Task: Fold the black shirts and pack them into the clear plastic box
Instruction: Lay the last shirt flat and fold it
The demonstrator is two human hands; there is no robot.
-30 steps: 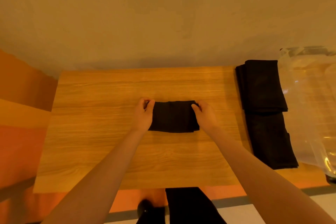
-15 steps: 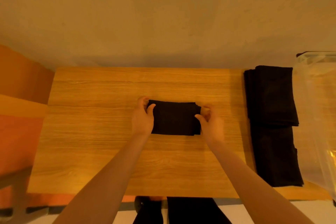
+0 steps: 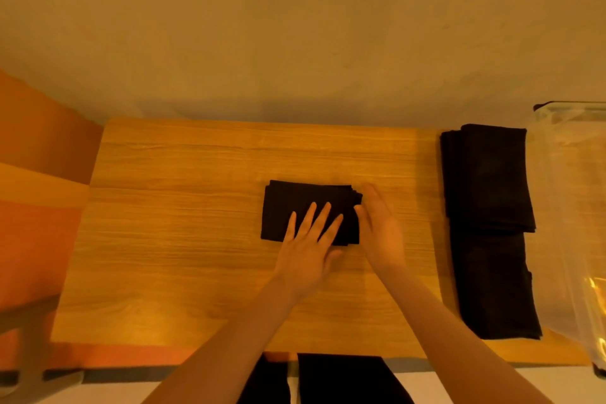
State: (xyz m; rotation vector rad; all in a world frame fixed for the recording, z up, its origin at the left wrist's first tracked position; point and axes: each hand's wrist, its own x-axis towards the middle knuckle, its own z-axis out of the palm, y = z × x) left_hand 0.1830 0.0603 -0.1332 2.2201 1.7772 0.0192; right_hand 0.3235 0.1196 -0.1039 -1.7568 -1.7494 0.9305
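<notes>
On the wooden table (image 3: 183, 239) there are three folded black shirts: one small folded shirt (image 3: 295, 203) in the middle, and two bigger ones, the far shirt (image 3: 485, 177) and the near shirt (image 3: 495, 285), at its right side. One clear plastic box (image 3: 570, 193) stands at the table's right edge. Two hands are over the table, the left hand (image 3: 308, 252) and the right hand (image 3: 380, 233).

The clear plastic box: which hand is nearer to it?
Right. The right hand is at the folded shirt's right edge, toward the clear plastic box; the left hand lies flat on the shirt, farther away.

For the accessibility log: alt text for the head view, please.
A person's left hand presses flat on a folded black shirt on a wooden table while the right hand squares its edge. Two folded shirts lie beside a clear plastic box.
</notes>
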